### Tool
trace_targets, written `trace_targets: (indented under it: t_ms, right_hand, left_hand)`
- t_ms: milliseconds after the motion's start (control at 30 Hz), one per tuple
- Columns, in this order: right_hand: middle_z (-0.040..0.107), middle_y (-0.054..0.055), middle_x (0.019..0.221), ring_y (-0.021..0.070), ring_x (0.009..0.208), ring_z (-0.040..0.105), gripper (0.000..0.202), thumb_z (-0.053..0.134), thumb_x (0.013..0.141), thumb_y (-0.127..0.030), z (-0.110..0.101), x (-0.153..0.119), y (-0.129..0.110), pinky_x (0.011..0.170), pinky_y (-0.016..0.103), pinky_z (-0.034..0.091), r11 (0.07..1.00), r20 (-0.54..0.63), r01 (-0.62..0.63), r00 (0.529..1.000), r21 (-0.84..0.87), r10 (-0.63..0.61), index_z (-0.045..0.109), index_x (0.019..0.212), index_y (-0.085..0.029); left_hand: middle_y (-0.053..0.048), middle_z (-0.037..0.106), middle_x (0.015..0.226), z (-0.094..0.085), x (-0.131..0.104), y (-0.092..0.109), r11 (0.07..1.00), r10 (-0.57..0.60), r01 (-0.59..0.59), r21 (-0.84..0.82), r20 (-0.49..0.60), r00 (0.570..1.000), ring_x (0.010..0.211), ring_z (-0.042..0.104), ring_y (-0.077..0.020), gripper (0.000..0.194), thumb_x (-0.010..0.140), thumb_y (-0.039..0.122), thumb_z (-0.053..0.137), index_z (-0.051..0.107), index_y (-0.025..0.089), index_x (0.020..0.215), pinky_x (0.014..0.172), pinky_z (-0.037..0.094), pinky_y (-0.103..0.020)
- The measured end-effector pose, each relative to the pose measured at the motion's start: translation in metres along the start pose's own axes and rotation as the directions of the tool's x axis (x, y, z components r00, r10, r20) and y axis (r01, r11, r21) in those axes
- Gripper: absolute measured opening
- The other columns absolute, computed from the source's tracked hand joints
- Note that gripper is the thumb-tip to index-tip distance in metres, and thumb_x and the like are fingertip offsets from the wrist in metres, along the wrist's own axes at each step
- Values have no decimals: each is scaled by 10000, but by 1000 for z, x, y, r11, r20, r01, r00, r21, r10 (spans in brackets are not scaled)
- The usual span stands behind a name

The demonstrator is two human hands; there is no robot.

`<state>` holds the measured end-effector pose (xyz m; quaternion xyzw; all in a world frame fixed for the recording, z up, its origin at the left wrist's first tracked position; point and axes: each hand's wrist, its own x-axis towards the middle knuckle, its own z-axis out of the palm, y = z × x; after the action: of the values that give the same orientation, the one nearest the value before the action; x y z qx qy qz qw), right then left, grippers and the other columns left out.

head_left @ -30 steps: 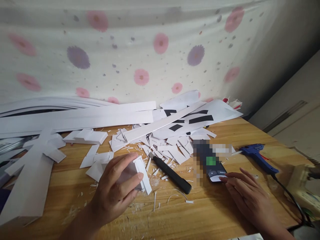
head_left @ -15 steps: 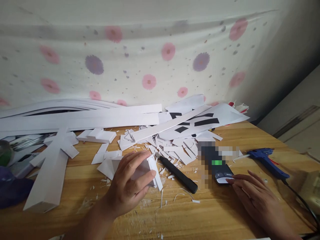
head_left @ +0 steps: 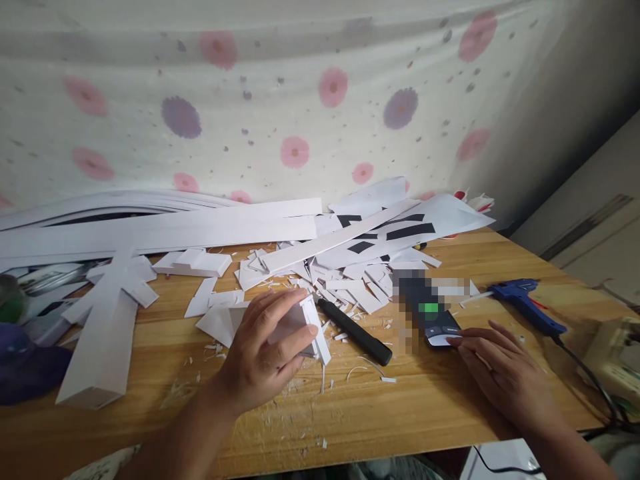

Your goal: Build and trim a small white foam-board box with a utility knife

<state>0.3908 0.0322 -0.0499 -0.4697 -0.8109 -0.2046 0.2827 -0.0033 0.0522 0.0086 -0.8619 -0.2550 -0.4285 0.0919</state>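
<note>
A small white foam-board piece (head_left: 311,327) is held between the fingers and thumb of my left hand (head_left: 265,353), just left of a black-handled cutter (head_left: 357,333) lying on the wooden table (head_left: 360,427). My right hand (head_left: 505,373) rests over the lower end of a dark phone (head_left: 437,323), its fingertips on the screen's bottom edge and its fingers apart. Part of the phone is blurred out. White scraps (head_left: 370,293) lie behind the cutter.
At right lies a blue glue gun (head_left: 530,310) with a black cord. A long white box-shaped piece (head_left: 103,353) is at left, beside a purple bag (head_left: 30,367). Long white strips (head_left: 200,227) and printed sheets (head_left: 410,233) line the back.
The view has tilted down slightly, so things sit higher and the table's front edge shows. Both hands keep nearly the same pose, the left on the white piece, the right at the phone.
</note>
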Motion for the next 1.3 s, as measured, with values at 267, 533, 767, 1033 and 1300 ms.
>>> trace_targets:
  t_ms: [267,533,767,1033,1300]
  right_hand:
    - [707,25,782,183,725,665,237,442,913,-305,-1,1,-2,926,422,438,1000,-6,-20,1000,11,20,623,779,-229]
    - [705,20,788,173,738,662,201,477,897,-291,-3,3,-3,918,399,449,999,-3,-17,1000,33,17,625,776,-230]
    - [708,16,790,178,749,662,210,469,896,-299,-1,1,-1,928,404,444,998,12,-47,999,43,47,633,783,-235]
    - [696,24,786,179,729,662,194,465,903,-270,-1,3,-1,906,416,436,1000,-13,1,1000,19,-1,625,803,-224]
    - [695,21,789,171,737,659,175,479,897,-275,-3,3,-3,915,395,445,1000,-2,-12,1000,28,12,619,805,-228]
  left_hand:
    - [-132,413,1372,0,1,2,1000,5,-5,6,-7,1000,1236,449,-307,513,676,-56,597,491,198,1108,972,437,-542]
    - [-136,417,1362,1,0,1,1000,18,-18,23,-1,1000,1229,454,-308,521,673,-58,602,489,195,1114,962,439,-541]
    - [-146,430,1353,2,-2,0,1000,10,-11,26,3,1000,1228,461,-306,522,671,-63,599,496,188,1116,971,442,-532]
    - [-141,414,1367,2,-3,-1,999,-4,4,33,12,1000,1227,454,-312,502,679,-59,596,499,188,1105,972,428,-573]
    - [-146,407,1372,2,-3,-1,1000,-4,4,24,14,1000,1229,453,-318,506,671,-72,594,507,178,1103,972,424,-575]
